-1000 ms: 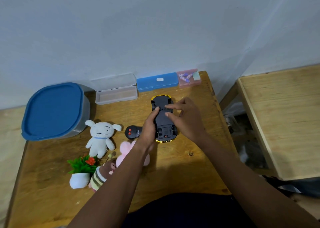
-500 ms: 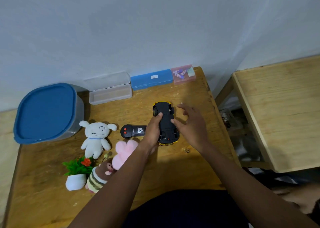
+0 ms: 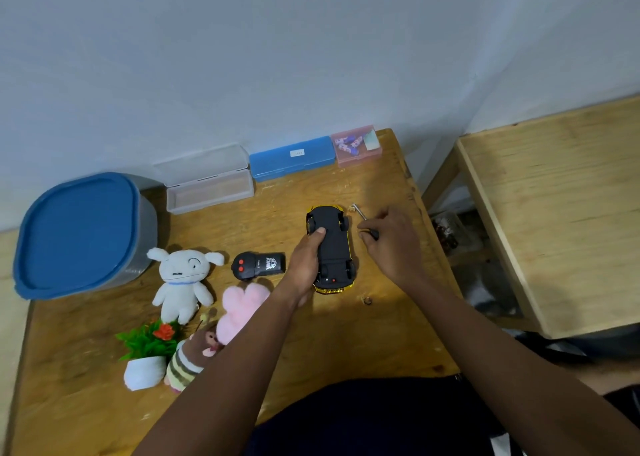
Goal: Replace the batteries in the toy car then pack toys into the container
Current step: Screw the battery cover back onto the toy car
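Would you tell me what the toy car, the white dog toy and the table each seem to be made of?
Toy car: likely hard plastic, with a matte black underside and a glossy yellow rim. White dog toy: soft fuzzy fabric, apparently stuffed. Table: wood, with visible grain and knots and a dull finish.

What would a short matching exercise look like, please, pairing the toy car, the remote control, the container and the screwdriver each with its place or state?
Things:
1. toy car
2. remote control
3. container
4. screwdriver

Places or states:
A. blue lid on, at the left end of the table
B. gripped by the right hand
C. upside down, held by the left hand
D. lying between the white plush and the car

Pairs: 1-C, 2-D, 3-A, 4-B
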